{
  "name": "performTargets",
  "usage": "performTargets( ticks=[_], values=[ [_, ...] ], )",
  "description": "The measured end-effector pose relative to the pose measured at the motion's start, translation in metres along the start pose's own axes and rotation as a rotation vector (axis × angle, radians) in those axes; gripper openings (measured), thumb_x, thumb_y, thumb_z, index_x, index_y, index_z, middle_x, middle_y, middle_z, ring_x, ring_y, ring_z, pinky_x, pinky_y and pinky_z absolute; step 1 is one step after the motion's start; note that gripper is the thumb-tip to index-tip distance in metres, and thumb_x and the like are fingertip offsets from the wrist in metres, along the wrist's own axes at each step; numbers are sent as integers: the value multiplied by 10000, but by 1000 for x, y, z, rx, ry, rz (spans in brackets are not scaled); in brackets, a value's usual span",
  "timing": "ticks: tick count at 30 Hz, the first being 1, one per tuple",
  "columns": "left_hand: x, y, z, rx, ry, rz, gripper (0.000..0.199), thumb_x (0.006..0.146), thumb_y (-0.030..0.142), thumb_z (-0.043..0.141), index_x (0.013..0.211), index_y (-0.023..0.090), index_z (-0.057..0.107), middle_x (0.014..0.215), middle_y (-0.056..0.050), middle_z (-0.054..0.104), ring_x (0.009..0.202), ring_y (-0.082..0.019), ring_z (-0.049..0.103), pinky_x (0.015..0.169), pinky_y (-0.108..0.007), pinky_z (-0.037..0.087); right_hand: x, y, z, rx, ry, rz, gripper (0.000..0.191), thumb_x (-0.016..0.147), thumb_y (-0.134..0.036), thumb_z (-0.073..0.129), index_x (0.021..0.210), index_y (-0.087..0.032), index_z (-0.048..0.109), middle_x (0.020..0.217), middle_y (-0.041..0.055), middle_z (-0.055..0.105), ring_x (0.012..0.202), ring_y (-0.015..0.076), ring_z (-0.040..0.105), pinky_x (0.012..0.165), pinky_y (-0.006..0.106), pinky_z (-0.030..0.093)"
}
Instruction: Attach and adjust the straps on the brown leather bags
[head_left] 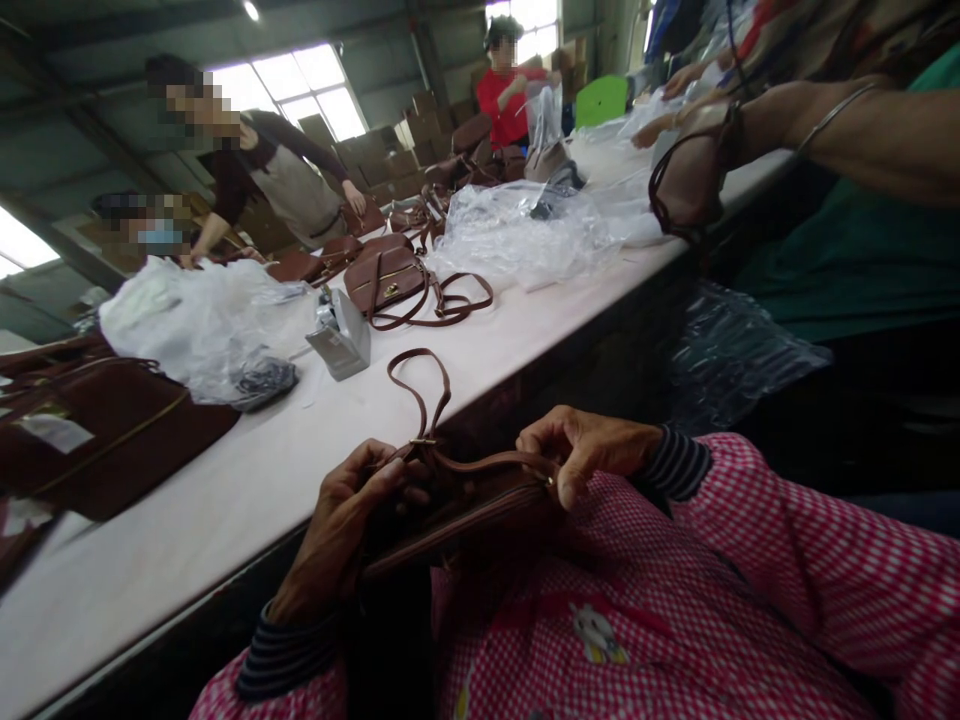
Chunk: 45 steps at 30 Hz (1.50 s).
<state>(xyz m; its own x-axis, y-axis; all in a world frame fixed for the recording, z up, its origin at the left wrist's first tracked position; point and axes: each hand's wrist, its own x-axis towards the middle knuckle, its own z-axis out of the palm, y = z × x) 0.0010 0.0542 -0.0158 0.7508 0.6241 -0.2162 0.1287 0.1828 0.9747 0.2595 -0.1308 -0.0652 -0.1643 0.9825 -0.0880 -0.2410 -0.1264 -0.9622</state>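
A brown handbag (pixel 465 520) rests at the lap, just off the table's near edge. My left hand (pixel 341 520) is closed on the bag's strap near a metal buckle, fingers pinched together. At the bag's other end, my right hand (pixel 596 445) pinches the strap beside a small gold-coloured fitting. The thin brown strap (pixel 420 365) loops up from the buckle over the table edge. The bag's underside is hidden in shadow.
On the white table (pixel 495 350) are a grey tape dispenser (pixel 339 335), a brown bag (pixel 386 280), clear plastic (pixel 517 230), white wrapping (pixel 195 315) and a large brown bag (pixel 112 430). People stand across it; another person's arm (pixel 847 125) holds a bag at right.
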Motion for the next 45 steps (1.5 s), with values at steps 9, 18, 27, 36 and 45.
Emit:
performTargets(
  ticks=[9,18,27,36,45],
  values=[
    [-11,8,5,-97,-147,-13,243,870,333,800,940,190,616,893,-57,743,754,-207,723,660,-318,621,-15,-26,7,-195,169,60,431,596,-306,959,814,-160,617,694,-55,651,543,86,562,490,192,456],
    [-25,17,20,222,-61,90,269,901,436,758,927,191,649,965,-66,776,842,-205,727,687,-246,573,-1,-27,2,-390,386,13,512,622,-405,939,615,-185,477,529,-89,484,471,63,415,430,190,272],
    [-17,9,31,190,180,168,367,862,515,774,979,200,625,916,-50,782,769,-220,755,673,-290,600,-11,-46,5,-291,158,-29,427,632,-265,908,966,-168,660,840,-34,642,717,116,564,601,216,435],
    [-7,3,17,79,251,203,372,812,485,829,949,197,637,954,-50,791,815,-220,757,654,-274,591,-5,-55,5,-320,414,-116,315,648,-246,858,905,-147,705,717,-32,648,589,103,531,522,219,399],
    [-3,-7,23,253,495,488,266,820,417,830,926,224,681,809,2,776,789,-190,726,735,-269,549,6,-40,12,-811,651,-134,112,664,-108,665,757,-167,679,662,-39,575,627,119,493,563,256,323]
  ],
)
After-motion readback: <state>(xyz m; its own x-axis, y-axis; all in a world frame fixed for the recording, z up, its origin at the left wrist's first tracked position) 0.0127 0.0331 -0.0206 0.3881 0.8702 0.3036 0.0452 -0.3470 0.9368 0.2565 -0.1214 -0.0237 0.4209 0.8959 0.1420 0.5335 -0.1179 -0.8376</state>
